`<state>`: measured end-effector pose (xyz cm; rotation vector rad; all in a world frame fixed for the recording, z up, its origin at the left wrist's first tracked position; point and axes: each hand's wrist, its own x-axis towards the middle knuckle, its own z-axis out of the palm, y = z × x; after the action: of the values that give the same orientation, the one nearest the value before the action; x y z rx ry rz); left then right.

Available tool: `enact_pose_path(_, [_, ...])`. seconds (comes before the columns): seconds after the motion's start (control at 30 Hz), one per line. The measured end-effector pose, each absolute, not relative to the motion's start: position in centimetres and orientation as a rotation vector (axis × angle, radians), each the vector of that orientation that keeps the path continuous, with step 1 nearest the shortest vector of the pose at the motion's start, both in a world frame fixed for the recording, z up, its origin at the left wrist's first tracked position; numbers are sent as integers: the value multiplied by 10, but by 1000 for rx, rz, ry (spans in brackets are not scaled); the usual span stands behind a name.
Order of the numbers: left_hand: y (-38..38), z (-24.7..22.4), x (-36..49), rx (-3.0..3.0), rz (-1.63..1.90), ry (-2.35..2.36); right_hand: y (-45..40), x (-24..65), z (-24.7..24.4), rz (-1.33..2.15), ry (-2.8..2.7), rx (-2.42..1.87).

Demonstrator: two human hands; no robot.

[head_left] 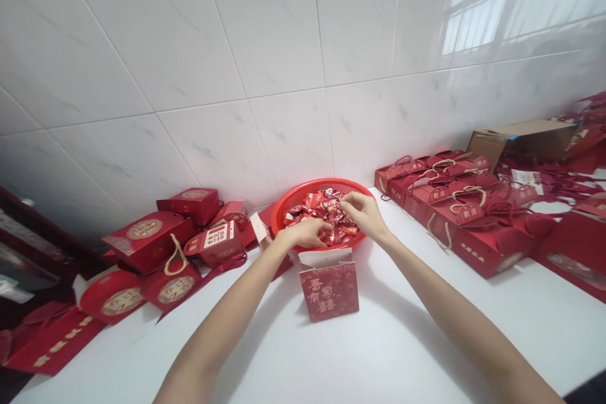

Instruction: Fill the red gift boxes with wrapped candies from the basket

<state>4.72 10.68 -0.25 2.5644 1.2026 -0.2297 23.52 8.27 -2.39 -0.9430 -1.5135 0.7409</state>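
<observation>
A red plastic basket (303, 188) stands against the wall and holds many small red-wrapped candies (334, 211). Over its left front part is my left hand (310, 233), fingers bent down at the candies; what they hold, if anything, is hidden. My right hand (360, 211) reaches in from the right, thumb and fingers pinched together at the candies, and the thing between them is too small to name. Just in front of the basket, below both hands, a red paper box (330, 290) with gold characters stands upright, its top flaps open.
Several red gift boxes (146, 237) are piled at the left. Rows of red boxes with cord handles (449, 214) stand at the right, near a brown cardboard box (530, 132). A tiled wall (284, 44) rises behind the white table (388, 341).
</observation>
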Motion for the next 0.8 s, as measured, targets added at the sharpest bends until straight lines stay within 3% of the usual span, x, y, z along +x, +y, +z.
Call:
enact_pose_path(0.23, [129,-19,56,2716,-227,1471,115,229,-35,773,-1734,-1109])
enact_pose_path(0.8, [152,-19,46,2569,179,1892,124,232,-47,939,-1732,-1418])
